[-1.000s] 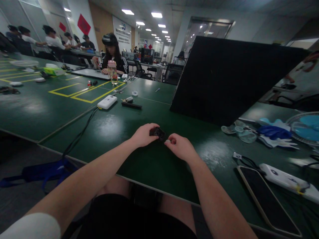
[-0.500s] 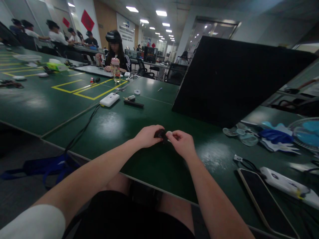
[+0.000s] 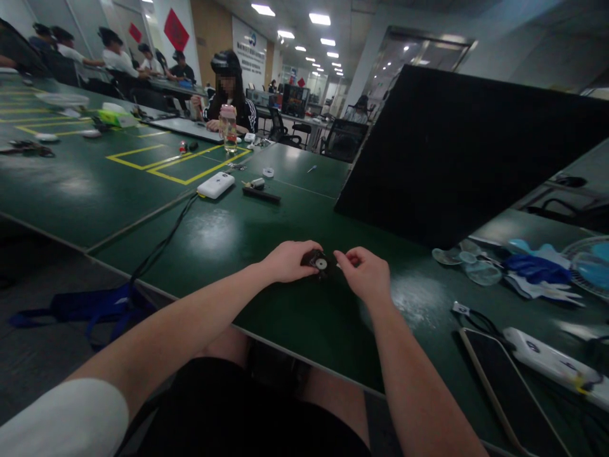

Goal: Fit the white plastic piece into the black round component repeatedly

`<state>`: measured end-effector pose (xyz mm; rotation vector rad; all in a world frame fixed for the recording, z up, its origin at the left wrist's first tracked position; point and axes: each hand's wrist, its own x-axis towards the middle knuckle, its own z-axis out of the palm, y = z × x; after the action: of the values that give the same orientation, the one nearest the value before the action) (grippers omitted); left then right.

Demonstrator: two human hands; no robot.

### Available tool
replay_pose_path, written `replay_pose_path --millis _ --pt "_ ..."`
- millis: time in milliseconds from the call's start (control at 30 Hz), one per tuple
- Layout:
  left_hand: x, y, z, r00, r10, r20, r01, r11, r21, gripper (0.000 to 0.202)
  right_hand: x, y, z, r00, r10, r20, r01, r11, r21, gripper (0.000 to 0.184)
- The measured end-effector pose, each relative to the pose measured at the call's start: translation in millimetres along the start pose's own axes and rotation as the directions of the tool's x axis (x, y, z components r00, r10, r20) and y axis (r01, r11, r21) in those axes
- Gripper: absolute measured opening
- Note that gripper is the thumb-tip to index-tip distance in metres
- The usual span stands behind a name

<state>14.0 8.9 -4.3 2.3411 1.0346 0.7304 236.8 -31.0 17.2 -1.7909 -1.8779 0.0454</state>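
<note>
A small black part with a round white centre [image 3: 318,261] rests low over the green table [image 3: 266,228], right in front of me. My left hand [image 3: 288,260] has its fingers curled round the part's left side. My right hand [image 3: 365,273] sits just to the right of the part, thumb and forefinger pinched together near it. Whether the pinch holds anything is too small to make out.
A big black board [image 3: 457,152] leans at the right rear. A white power bank [image 3: 216,185] with a cable, a black bar [image 3: 261,195], a phone [image 3: 495,381], a power strip [image 3: 554,365] and blue gloves [image 3: 537,270] lie around. A person sits across at the back.
The white round centre of the black part now faces up, where before it was hidden. My right hand has drawn slightly off to the right of the part.
</note>
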Motion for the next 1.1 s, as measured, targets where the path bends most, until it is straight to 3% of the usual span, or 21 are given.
replay_pose_path --millis 67,200,500,700,900,967,1100 --pt "-1.2 1.5 -1.6 0.999 -0.047 -0.002 0.047 0.999 0.01 0.048 2.4 5.4 0.2 0.998 0.054 -0.014 -0.054 0.999 0.002 0.04" --pt "-2.4 3.5 -2.2 0.991 -0.134 -0.027 0.135 0.99 0.029 0.052 2.8 8.7 3.9 0.988 0.08 0.134 -0.086 0.995 0.042 0.039" --pt "-2.1 9.4 -4.6 0.996 -0.09 0.013 0.089 0.996 0.028 0.044 3.1 0.8 13.2 0.965 0.114 0.234 -0.131 0.99 0.058 0.042" --pt "-1.3 8.5 -3.3 0.995 -0.101 0.01 0.101 0.995 0.004 0.045 2.3 -3.7 12.3 0.953 0.136 0.269 -0.149 0.988 0.03 0.036" --pt "-1.0 5.0 -1.4 0.987 -0.156 -0.025 0.156 0.988 0.01 0.045 4.3 4.1 5.2 0.957 0.181 0.228 -0.2 0.978 0.061 0.04" --pt "-1.2 3.3 -0.7 0.987 -0.154 -0.049 0.156 0.988 0.019 0.045 5.0 9.1 5.0 0.948 0.163 0.273 -0.19 0.979 0.073 0.037" --pt "-1.7 0.1 0.2 0.982 -0.163 -0.096 0.17 0.983 0.065 0.045 4.7 13.4 6.1 0.948 0.03 0.318 -0.047 0.998 0.046 0.032"
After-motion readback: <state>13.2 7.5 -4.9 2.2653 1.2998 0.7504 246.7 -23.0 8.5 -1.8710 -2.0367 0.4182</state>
